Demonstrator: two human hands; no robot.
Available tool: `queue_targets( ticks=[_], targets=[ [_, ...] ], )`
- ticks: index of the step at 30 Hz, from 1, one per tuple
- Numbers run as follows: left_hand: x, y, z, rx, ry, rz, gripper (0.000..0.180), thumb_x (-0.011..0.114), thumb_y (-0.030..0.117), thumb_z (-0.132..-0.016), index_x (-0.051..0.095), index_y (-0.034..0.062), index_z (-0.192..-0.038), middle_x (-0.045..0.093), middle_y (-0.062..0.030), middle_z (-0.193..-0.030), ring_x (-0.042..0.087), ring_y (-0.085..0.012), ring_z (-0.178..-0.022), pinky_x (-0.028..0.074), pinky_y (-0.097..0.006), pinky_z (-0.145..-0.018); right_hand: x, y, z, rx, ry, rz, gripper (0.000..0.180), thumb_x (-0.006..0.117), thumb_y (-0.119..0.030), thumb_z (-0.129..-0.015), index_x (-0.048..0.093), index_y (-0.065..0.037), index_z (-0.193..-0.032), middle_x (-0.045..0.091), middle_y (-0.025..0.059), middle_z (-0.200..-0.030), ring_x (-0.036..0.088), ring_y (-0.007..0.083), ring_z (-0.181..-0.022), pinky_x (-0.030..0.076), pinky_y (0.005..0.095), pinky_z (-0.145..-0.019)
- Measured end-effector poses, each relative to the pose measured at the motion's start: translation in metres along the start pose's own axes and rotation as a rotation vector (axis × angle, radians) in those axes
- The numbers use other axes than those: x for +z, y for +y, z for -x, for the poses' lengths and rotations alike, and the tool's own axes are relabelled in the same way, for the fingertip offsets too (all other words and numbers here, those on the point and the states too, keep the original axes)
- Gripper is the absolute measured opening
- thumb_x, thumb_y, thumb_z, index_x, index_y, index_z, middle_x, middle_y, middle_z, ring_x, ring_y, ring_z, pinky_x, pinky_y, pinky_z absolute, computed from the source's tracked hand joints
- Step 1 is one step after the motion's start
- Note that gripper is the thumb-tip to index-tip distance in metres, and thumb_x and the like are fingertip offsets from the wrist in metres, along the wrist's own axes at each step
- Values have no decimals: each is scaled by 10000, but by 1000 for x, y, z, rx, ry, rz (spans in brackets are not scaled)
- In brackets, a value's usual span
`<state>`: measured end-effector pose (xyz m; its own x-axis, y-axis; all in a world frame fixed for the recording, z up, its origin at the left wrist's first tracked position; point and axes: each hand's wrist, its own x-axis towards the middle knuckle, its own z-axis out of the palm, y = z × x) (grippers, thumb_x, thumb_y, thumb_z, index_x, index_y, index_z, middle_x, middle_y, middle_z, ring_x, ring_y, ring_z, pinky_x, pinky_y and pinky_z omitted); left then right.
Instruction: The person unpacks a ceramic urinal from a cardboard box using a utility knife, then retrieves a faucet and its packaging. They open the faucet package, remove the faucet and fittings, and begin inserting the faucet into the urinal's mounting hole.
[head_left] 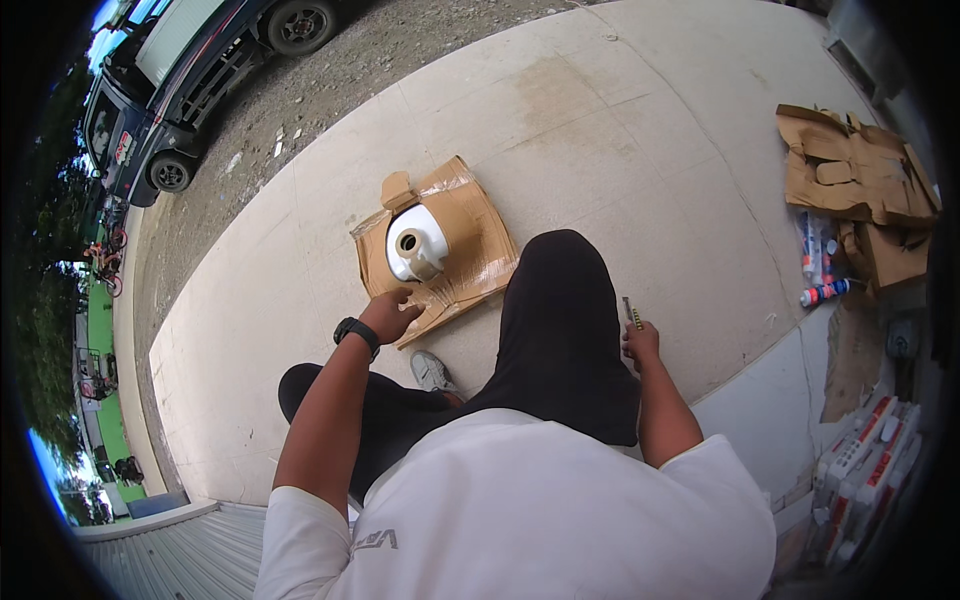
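Observation:
A white, glossy, rounded piece [433, 232] with a round dark hole lies on the floor ahead of me, partly wrapped in brown cardboard [485, 240]. Clear tape shines along the cardboard, and a small flap sticks up at its far left. My left hand [390, 314], a black watch on its wrist, hangs at the near left edge of the cardboard. Its fingers are apart and hold nothing; whether they touch the cardboard I cannot tell. Beside my right knee, my right hand [643, 343] grips a cutter knife [632, 313] with a yellow-and-black handle, its tip pointing away from me.
Torn cardboard [850, 175] lies at the right, with blue-and-white tubes [824, 292] beside it. Nearer are white-and-red boxes [865, 470]. A truck [190, 80] stands on gravel at the far left. My shoe [432, 372] is close to the cardboard.

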<state>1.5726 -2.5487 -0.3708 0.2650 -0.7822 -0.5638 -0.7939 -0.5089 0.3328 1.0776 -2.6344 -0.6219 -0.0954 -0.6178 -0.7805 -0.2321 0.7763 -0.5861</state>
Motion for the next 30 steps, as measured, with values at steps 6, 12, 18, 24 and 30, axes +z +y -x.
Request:
queue_targets(
  ticks=[6,12,18,24,30],
  targets=[
    [-7,0,-9,35,58,-13,687,693,445,-936,557,-26,-1418,633,-279,-1342,612,-395,-1263,472,-429,-1083,-42,-164,53,-470,-143,-272,439,544,-134,-1007,482,-11,-1424,657,101,-1101,642,163,-767,552,302,-670],
    [-6,-9,-47,71,2,-20,731,707,443,-908,522,-12,-1450,617,-288,-1353,589,-394,-1289,458,-424,-1103,-21,-309,144,-845,-275,10,338,572,-206,-1030,540,-41,-1324,614,17,-913,508,56,-638,414,231,-562],
    [-1,-20,-104,-64,59,-90,896,748,479,-844,375,75,-1552,311,-270,-1597,427,-464,-1413,408,-481,-1156,73,-387,153,-922,-207,328,262,660,-260,-992,633,-35,-1125,567,-25,-733,421,43,-563,347,239,-511],
    [-7,-39,-151,-217,2,-75,1140,769,522,-812,100,138,-1651,-18,-246,-1699,158,-483,-1541,273,-568,-1217,193,-414,89,-667,-263,459,284,679,-241,-964,647,-11,-1127,649,54,-771,565,113,-615,460,280,-577],
    [-9,-52,-201,-192,-89,-131,1147,730,526,-848,-4,185,-1661,-109,-225,-1704,11,-465,-1570,161,-634,-1226,309,-386,3,-761,-37,929,398,621,-277,-974,607,-97,-1328,730,214,-1069,710,377,-963,555,471,-841]
  ],
)
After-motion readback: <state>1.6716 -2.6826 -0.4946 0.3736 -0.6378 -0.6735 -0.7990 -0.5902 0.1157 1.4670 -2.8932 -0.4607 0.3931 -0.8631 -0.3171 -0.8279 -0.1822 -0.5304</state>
